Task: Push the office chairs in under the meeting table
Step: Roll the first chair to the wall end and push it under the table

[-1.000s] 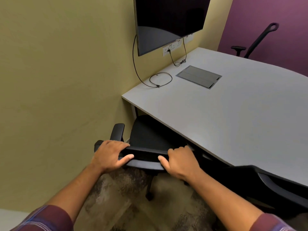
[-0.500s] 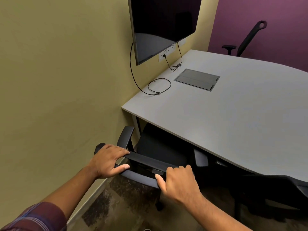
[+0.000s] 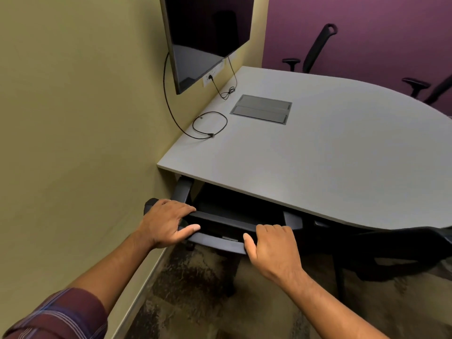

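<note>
With both the left hand [image 3: 166, 222] and right hand [image 3: 271, 245] curled tight on its top rail, the black mesh-backed office chair [image 3: 220, 231] has rolled further beneath the pale grey rounded meeting table [image 3: 318, 155], its seat now mostly hidden, so this chair looks nearly tucked in.

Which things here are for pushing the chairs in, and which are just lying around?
For the job:
- left hand
- right hand
- held chair
- next chair
- far chairs
- meeting table

Just lying around:
- screen
- looped cable
- table hatch
</note>
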Demonstrator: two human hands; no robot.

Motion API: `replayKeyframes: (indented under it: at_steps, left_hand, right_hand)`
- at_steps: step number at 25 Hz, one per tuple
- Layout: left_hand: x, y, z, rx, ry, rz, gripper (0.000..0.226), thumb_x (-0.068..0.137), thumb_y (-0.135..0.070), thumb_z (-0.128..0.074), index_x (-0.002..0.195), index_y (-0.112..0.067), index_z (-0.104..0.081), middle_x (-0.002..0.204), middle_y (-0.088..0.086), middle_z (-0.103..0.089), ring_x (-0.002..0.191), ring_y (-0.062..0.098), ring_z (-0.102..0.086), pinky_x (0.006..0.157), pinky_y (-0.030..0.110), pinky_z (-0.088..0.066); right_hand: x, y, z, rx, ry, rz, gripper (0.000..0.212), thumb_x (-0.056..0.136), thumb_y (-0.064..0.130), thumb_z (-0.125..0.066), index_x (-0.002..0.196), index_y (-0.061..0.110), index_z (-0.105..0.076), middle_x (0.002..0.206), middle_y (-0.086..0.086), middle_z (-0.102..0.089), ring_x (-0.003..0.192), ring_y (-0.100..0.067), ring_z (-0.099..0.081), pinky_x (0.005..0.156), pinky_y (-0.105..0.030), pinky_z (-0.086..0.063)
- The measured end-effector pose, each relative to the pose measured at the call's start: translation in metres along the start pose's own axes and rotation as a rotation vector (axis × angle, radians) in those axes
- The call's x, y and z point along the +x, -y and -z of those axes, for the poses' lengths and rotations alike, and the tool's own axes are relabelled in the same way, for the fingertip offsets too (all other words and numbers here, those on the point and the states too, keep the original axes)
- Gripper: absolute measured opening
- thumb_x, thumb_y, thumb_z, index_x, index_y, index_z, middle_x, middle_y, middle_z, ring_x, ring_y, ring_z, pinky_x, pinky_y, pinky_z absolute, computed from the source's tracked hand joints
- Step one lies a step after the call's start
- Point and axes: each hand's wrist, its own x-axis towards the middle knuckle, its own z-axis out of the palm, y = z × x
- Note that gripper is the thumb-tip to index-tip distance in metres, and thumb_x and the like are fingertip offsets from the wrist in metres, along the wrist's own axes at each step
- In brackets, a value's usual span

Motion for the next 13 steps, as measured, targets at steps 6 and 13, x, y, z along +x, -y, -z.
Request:
replayKeyframes:
  at_steps: [6, 13]
  left_hand:
    - [0.052, 0.024, -0.006, -0.001, -0.017, -0.055, 0.081, 0.099, -0.08, -0.029, 0.142, -0.025, -0.07, 0.135, -0.006, -0.076, 0.126, 0.02, -0.069, 0.105, 0.045, -0.05]
    - [0.097, 0.038, -0.01, -0.019, -0.036, -0.086, 0.082, 0.099, -0.082, -0.027, 0.14, -0.026, -0.071, 0.129, -0.007, -0.078, 0.119, 0.02, -0.071, 0.1, 0.044, -0.049]
  right_hand:
    - [0.038, -0.006, -0.002, 0.014, 0.025, -0.082, 0.05, 0.101, 0.062, -0.041, 0.065, 0.026, -0.044, 0.057, 0.01, -0.04, 0.054, -0.013, -0.041, 0.064, -0.039, -0.038]
    - [0.069, -0.016, -0.003, 0.034, 0.018, -0.111, 0.052, 0.1, 0.062, -0.039, 0.062, 0.026, -0.039, 0.056, 0.009, -0.042, 0.053, -0.016, -0.042, 0.063, -0.038, -0.035]
